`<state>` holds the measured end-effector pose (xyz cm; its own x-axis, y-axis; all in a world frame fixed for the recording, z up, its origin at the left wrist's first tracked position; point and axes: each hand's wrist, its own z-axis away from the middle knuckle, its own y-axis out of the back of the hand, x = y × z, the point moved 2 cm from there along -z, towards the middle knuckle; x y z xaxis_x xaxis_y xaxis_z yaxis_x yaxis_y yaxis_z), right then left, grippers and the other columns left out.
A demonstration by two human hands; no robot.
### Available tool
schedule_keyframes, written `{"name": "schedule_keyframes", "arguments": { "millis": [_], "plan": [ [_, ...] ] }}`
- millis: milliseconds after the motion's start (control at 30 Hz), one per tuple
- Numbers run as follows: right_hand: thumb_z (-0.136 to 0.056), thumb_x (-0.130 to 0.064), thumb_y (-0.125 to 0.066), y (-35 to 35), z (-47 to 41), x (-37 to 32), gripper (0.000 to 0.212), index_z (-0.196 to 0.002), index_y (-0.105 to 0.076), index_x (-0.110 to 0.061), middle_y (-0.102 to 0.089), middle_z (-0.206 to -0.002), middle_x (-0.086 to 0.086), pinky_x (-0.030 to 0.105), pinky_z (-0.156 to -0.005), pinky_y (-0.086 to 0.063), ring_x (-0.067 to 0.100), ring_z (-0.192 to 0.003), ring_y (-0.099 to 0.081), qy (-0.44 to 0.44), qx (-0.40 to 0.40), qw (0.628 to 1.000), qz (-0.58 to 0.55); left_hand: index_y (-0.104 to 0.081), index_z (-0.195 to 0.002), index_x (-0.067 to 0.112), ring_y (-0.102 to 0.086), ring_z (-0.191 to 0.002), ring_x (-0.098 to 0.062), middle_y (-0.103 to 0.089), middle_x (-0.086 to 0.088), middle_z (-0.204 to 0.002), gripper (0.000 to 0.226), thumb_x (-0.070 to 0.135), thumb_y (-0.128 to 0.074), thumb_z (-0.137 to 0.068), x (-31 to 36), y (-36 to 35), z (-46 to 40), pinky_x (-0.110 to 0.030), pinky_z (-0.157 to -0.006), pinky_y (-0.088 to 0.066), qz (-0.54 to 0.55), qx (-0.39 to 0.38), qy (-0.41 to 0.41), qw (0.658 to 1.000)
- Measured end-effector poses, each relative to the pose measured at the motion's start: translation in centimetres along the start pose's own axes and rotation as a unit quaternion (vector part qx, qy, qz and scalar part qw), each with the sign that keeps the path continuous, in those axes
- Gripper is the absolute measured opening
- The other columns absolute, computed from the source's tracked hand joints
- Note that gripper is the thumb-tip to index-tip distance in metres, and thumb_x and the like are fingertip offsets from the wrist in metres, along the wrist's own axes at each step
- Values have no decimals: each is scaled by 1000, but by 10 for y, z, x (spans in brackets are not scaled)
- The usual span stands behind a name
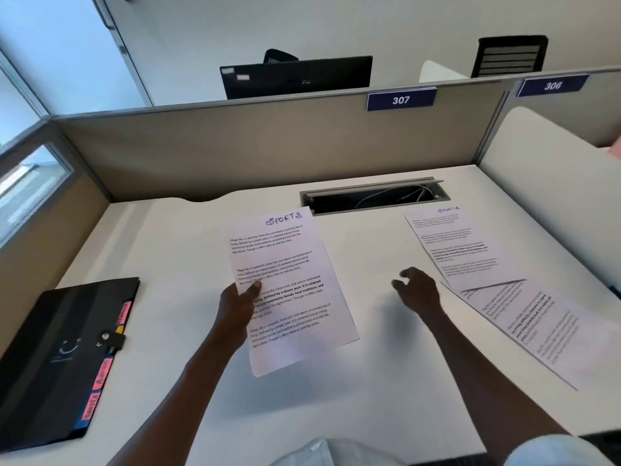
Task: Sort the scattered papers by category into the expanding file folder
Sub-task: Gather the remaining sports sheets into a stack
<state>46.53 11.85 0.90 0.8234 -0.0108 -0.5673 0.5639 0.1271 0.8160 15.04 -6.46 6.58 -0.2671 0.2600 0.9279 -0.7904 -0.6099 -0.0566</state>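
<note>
Left hand [237,306]: one "Sports" sheet [285,284] was pinched at its left edge between thumb and fingers [252,288], raised off the counter [353,381]. Right hand [418,292]: fingers loosely spread, nothing held. Risk noted: a one-edge pinch could let the sheet droop or slip. Closed expanding file folder [60,358] lay well left; two papers [477,260] were placed right.

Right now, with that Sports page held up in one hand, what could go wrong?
The left hand pinches the Sports sheet at one edge only, so it may sag or slip from that grip. The black folder looks clasped shut; opening it may need both hands. The papers on the right overlap and could get misfiled together.
</note>
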Motion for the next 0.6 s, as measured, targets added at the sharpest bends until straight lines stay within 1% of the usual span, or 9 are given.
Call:
{"name": "schedule_keyframes", "arguments": {
  "millis": [67, 167, 233, 333, 433, 467, 533, 567, 600],
  "plan": [
    [-89, -38, -61, 7, -13, 32, 50, -127, -53, -6, -51, -136, 15, 41, -101, -37, 34, -127, -45, -16, 9, 995, 100, -66, -117, 6, -69, -101, -37, -73, -14, -112, 21, 8, -55, -99, -3, -5, 0, -60, -91, -53, -4, 6, 4, 1000],
    [-89, -54, -55, 14, -18, 65, 71, -139, -40, -7, -23, -155, 19, 53, -108, -30, 40, -140, -22, -86, 4, 983, 162, -68, -112, 10, -71, -99, -35, -74, -12, -109, 18, 9, -56, -99, -8, -15, 1, -59, -89, -54, -6, 9, 9, 1000],
    [-88, -64, -48, 14, -16, 73, 82, -145, -31, -8, -11, -158, 21, 56, -113, -20, 43, -144, -11, -123, -40, 979, 158, -68, -111, 11, -71, -98, -35, -74, -12, -109, 17, 9, -56, -99, -10, -21, 2, -57, -88, -55, -8, 15, 12, 1000],
    [-86, -73, -37, 1, -9, 62, 90, -151, -19, -12, -3, -158, 24, 59, -112, -16, 47, -144, -5, -127, -102, 972, 169, -68, -108, 13, -71, -97, -34, -75, -10, -108, 16, 9, -56, -99, -11, -32, 2, -56, -86, -56, -11, 22, 11, 1000],
    [-86, -75, -34, -16, -4, 23, 86, -149, -24, -17, -12, -156, 23, 58, -110, -20, 47, -141, -13, -91, -158, 974, 135, -68, -109, 13, -71, -96, -32, -75, -8, -106, 16, 9, -56, -99, -9, -44, 3, -53, -85, -56, -8, 28, 7, 1000],
    [-87, -73, -35, -20, -4, 8, 83, -148, -27, -17, -19, -155, 21, 55, -111, -21, 45, -141, -17, -69, -187, 975, 96, -67, -110, 13, -71, -96, -32, -74, -8, -106, 17, 9, -55, -99, -8, -48, 4, -53, -86, -56, -7, 29, 6, 1000],
    [-91, -64, -44, -20, -6, -16, 74, -146, -35, -15, -34, -151, 14, 44, -114, -27, 35, -139, -30, -40, -221, 974, -37, -67, -112, 12, -71, -97, -32, -74, -9, -107, 17, 8, -55, -99, -6, -54, 4, -53, -87, -56, -6, 29, 2, 1000],
    [-92, -56, -50, -17, -7, -21, 68, -143, -40, -13, -41, -149, 12, 39, -112, -30, 31, -137, -36, -30, -208, 974, -86, -67, -112, 12, -71, -98, -32, -74, -9, -108, 17, 8, -56, -99, -6, -56, 4, -54, -87, -56, -7, 29, 1, 1000],
    [-93, -49, -53, -12, -10, -24, 62, -140, -44, -10, -46, -145, 11, 36, -111, -32, 29, -135, -40, -11, -172, 980, -97, -67, -111, 13, -71, -99, -33, -74, -10, -109, 17, 9, -56, -99, -5, -57, 4, -56, -88, -55, -7, 29, -1, 1000]
  ]
}}
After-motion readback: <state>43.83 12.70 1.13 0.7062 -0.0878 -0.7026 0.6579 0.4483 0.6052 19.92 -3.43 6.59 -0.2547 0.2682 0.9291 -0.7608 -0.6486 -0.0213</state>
